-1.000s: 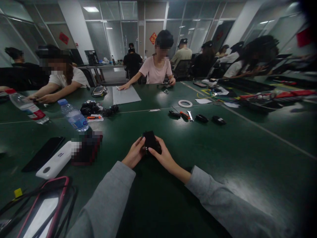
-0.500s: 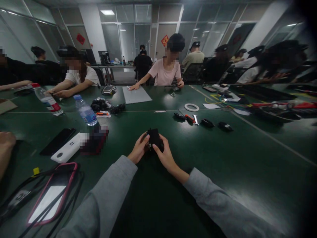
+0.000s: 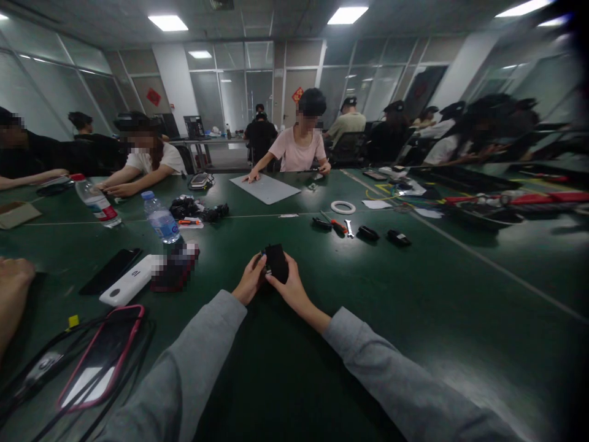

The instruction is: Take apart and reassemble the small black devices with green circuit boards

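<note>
Both of my hands hold a small black box-shaped device [image 3: 277,263] over the green table [image 3: 257,368]. My left hand [image 3: 250,279] grips its left side, where small pale metal-looking bits show near the thumb. Around the right side wraps my right hand [image 3: 292,285], its thumb on the near edge. The fingers behind the device are hidden, and I cannot make out its exact kind. Beyond it on the table lie an orange-and-black screwdriver [image 3: 339,227], a silver wrench [image 3: 350,229] and several small black objects [image 3: 368,233].
Left of me are a white power bank [image 3: 131,281], a black phone [image 3: 110,270], a pink-cased phone [image 3: 103,359] with cables, and a water bottle [image 3: 161,218]. A white ring [image 3: 343,207] lies further back. Another person's hand [image 3: 16,285] rests at the left edge; people sit across the table.
The view has tilted up and shifted slightly. The device has turned a little in my hands, with both hands still on it. Across the table, a person's grey board has turned and shifted right.
</note>
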A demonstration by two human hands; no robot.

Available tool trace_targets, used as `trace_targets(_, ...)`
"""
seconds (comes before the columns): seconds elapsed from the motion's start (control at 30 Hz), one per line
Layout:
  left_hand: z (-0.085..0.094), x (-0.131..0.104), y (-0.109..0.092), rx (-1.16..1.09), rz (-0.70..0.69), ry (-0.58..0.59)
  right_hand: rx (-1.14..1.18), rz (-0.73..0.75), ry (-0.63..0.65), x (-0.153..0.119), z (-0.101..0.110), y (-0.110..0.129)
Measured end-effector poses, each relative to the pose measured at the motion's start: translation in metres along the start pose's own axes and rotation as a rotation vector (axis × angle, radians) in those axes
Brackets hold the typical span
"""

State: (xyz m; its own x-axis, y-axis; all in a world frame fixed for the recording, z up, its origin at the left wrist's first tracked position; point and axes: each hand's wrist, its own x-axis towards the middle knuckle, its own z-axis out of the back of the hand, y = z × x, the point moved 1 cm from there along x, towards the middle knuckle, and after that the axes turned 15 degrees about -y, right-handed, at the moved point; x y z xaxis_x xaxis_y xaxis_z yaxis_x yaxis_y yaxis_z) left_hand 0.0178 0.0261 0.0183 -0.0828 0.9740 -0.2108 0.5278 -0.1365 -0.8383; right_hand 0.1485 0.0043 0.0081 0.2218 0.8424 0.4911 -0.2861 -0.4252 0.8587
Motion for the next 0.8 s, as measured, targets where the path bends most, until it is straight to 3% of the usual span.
trace_targets(0.43,0.003,-0.001,0.003,-0.01,-0.006,-0.068,-0.021,0.004,-0.17,0.0,0.004,0.004)
trace_targets(0.63,0.007,0.004,0.002,-0.043,0.006,-0.065,0.053,-0.138,-0.175,0.004,0.006,0.0)
trace_targets(0.8,0.011,0.008,-0.002,-0.096,0.099,-0.063,0.141,-0.269,-0.132,0.01,0.012,-0.009)
